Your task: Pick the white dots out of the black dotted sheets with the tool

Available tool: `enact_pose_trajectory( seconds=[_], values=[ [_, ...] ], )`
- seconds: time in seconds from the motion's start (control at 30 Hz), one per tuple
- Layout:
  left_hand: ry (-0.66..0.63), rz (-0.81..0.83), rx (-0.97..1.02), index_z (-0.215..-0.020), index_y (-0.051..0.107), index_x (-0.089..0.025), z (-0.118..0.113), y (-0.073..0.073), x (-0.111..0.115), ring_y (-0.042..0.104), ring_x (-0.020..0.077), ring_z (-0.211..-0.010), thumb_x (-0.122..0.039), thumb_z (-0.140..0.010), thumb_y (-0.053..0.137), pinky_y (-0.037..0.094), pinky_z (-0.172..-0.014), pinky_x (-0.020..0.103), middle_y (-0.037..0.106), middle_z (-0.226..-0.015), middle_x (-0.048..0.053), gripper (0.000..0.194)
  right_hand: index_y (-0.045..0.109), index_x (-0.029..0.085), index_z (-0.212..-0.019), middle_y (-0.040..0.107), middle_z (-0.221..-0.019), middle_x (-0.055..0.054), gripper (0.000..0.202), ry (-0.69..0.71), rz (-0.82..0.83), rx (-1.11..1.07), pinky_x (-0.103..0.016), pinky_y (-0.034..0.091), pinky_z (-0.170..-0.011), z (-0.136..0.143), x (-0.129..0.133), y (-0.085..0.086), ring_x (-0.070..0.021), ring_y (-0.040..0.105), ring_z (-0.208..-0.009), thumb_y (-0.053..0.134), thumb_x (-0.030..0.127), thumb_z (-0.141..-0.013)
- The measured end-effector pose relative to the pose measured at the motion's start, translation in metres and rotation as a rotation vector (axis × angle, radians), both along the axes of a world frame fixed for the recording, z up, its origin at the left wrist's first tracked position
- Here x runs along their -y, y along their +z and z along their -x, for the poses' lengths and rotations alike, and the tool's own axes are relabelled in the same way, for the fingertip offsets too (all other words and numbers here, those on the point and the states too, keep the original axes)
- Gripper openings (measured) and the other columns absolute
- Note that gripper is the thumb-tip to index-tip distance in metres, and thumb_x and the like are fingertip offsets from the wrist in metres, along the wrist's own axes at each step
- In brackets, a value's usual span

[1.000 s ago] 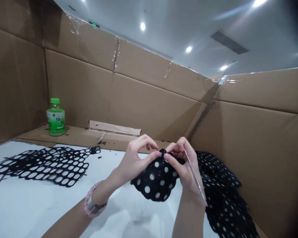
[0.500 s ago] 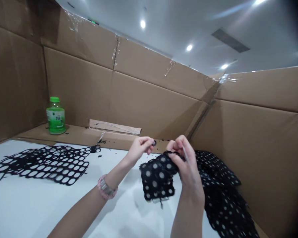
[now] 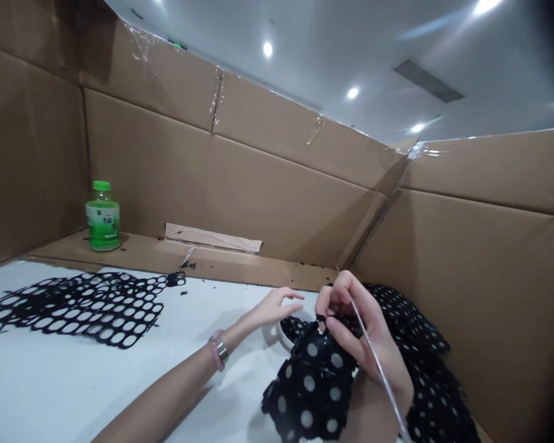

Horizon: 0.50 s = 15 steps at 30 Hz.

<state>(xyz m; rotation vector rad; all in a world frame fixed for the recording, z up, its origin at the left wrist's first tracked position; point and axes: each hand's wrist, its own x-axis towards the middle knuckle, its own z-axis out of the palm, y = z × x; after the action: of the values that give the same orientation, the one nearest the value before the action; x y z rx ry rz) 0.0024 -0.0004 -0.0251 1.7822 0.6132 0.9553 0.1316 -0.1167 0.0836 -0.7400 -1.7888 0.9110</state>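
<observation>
Dotted piece (image 3: pixel 309 384) under right fingers (image 3: pixel 346 338): black, cloth-like, mostly matt, edges ragged. Thin rod (image 3: pixel 377 363) crossing the same fingers: silvery, smooth, glossy, looks metal. 1 dotted pile (image 3: pixel 443 400), right of them: matt cloth look, rumpled. Tabletop (image 3: pixel 96 394) below left fingers (image 3: pixel 286 293): white, smooth, slight sheen. Mesh (image 3: pixel 58 295), well left of them: matt black, fabric-like. Bottle (image 3: pixel 104 224) beyond the mesh: clear glossy plastic. Wall (image 3: pixel 277 178) beyond all fingers: matt brown cardboard, creased; tape (image 3: pixel 141 46) shiny, clear plastic.
</observation>
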Motion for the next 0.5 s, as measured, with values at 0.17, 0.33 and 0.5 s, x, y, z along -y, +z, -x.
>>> enact_pose_trajectory(
  seconds=[0.17, 0.33, 0.5],
  values=[
    [-0.268, 0.015, 0.070, -0.082, 0.072, -0.014, 0.038, 0.046, 0.022, 0.066, 0.0222, -0.085, -0.079, -0.077, 0.042, 0.050, -0.081, 0.032, 0.073, -0.086, 0.009, 0.072, 0.035, 0.025, -0.080, 0.051, -0.072, 0.005, 0.028, -0.024, -0.038, -0.051, -0.023, 0.034, -0.057, -0.001, -0.006, -0.003, -0.0115, 0.042, -0.061, 0.061, 0.028, -0.089],
    [-0.245, 0.021, 0.129, -0.079, 0.063, -0.016, 0.061, 0.070, 0.046, 0.050, 0.0110, -0.064, -0.059, -0.075, 0.067, 0.040, -0.063, 0.022, 0.056, -0.067, -0.003, 0.043, 0.034, 0.025, -0.081, 0.051, -0.071, 0.005, 0.029, -0.046, -0.052, -0.107, -0.024, 0.032, -0.057, -0.004, -0.011, -0.006, -0.0122, 0.039, -0.061, 0.062, 0.028, -0.088],
    [-0.201, -0.036, 0.137, -0.079, 0.062, -0.014, 0.066, 0.078, 0.052, 0.047, 0.0118, -0.069, -0.045, -0.076, 0.072, 0.037, -0.066, 0.023, 0.053, -0.074, -0.002, 0.033, 0.035, 0.024, -0.080, 0.050, -0.072, 0.006, 0.036, -0.111, -0.010, -0.070, -0.023, 0.029, -0.056, 0.000, -0.009, -0.004, -0.0112, 0.036, -0.061, 0.070, 0.030, -0.083]
  ],
)
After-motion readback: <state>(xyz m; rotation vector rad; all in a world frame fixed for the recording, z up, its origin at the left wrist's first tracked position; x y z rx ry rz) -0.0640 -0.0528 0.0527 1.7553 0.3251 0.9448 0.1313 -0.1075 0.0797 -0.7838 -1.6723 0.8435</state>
